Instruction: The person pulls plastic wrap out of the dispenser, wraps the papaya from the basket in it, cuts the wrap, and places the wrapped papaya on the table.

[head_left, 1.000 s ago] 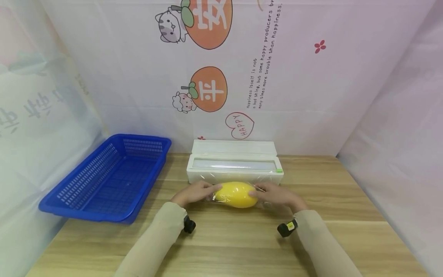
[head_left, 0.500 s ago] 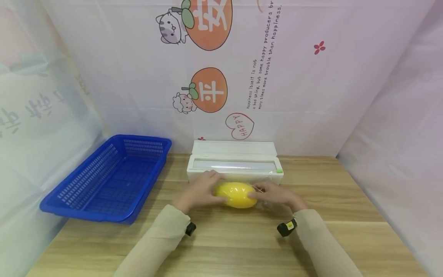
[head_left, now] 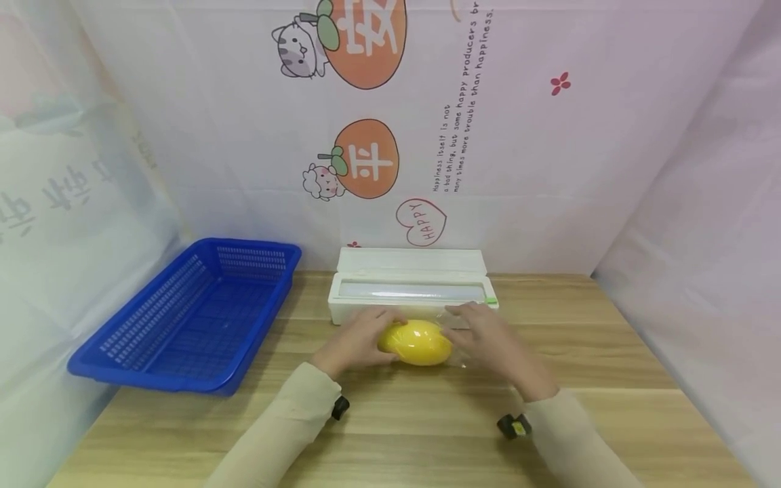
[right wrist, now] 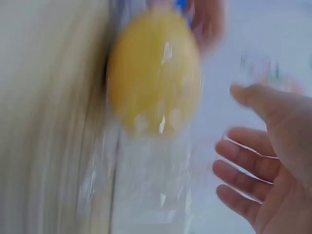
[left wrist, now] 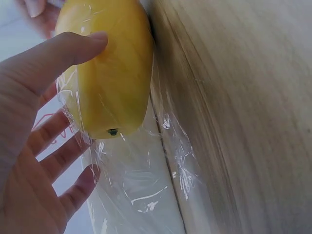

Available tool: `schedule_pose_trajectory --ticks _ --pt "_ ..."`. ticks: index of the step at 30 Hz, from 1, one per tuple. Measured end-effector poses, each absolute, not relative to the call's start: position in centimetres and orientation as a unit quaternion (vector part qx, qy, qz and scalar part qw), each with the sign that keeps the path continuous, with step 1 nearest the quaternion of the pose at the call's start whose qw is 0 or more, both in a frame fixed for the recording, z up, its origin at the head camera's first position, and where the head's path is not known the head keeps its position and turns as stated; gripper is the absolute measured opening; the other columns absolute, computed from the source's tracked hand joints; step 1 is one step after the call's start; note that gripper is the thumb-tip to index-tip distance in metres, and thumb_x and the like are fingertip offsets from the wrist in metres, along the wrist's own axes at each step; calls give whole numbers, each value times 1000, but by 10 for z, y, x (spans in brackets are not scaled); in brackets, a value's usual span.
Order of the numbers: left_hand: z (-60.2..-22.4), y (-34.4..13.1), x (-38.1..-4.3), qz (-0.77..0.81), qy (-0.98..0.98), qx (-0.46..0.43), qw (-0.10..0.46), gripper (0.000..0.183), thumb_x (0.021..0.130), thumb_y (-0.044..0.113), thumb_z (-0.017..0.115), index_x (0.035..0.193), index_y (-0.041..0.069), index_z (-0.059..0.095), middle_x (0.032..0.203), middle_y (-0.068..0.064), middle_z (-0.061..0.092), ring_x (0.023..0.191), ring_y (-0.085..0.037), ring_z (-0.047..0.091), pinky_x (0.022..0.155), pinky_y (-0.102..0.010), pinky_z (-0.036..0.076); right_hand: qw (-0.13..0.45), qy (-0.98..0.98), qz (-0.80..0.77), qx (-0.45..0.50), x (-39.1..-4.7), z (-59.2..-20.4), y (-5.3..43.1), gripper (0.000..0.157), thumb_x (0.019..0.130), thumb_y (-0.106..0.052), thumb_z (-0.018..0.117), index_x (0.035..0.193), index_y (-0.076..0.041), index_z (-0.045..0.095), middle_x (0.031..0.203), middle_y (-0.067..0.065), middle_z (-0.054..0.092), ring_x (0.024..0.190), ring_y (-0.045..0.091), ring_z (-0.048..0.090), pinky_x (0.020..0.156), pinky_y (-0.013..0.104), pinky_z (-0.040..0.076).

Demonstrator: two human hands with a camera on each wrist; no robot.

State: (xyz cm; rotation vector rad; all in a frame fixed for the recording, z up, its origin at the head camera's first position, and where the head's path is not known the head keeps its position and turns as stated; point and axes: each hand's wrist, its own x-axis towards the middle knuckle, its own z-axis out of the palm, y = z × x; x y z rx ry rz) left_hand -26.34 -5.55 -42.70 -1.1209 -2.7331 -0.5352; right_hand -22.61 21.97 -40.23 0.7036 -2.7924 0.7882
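A smooth yellow oval fruit (head_left: 419, 343), mango-like with a small dark stem end, lies on its side on the table in clear cling film (left wrist: 146, 190). My left hand (head_left: 360, 341) holds its left end, thumb on the near side and fingers at the far side. In the right wrist view, blurred by motion, my right hand (right wrist: 273, 161) is apart from the fruit with its fingers spread. Right behind the fruit stands a white cling film dispenser (head_left: 360, 313), lid raised, its film roll showing and a green cutter slider (head_left: 491, 301) at the right end.
A blue plastic basket (head_left: 244, 366) with slotted sides stands at the left of the wooden table (head_left: 415, 434). A printed white cloth (head_left: 518, 224) hangs behind and along both sides.
My left hand has spread from pinching the film at the fruit's left end to gripping that end. The right hand has let go of the right end and drawn slightly away.
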Motion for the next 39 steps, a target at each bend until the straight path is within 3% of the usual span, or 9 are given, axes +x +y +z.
schedule_pose_trajectory --ticks 3,6,14,22,39 --pt "-426 -57 -263 -179 -906 -377 77 61 78 37 85 130 20 59 134 2 58 126 -18 52 108 -42 39 150 -932 185 273 -212 -401 197 56 89 -31 78 129 3 60 126 20 61 117 37 56 98 51 49" --pt "-428 -58 -264 -187 -899 -387 85 61 78 37 86 130 18 59 133 2 59 124 -18 53 108 -39 40 170 -938 143 267 -204 -409 183 64 81 -30 86 126 7 59 121 21 60 114 35 56 98 47 50" --pt "-438 -73 -266 -245 -880 -404 51 67 80 23 87 139 15 57 141 2 56 132 -16 48 113 -35 34 122 -957 168 201 -208 -430 185 73 76 -29 89 129 7 56 115 18 59 106 32 57 96 45 50" --pt "-441 -73 -267 -317 -863 -393 31 62 84 18 83 139 8 56 139 -7 58 131 -23 50 113 -40 36 87 -946 234 207 -220 -430 194 71 77 -27 88 131 8 56 126 22 58 118 36 54 103 50 45" --pt "-441 -66 -274 -294 -877 -379 27 66 86 24 81 144 11 52 144 -8 54 134 -25 47 115 -40 33 69 -934 276 216 -236 -431 206 67 80 -22 87 135 1 57 132 17 59 123 34 52 105 51 43"
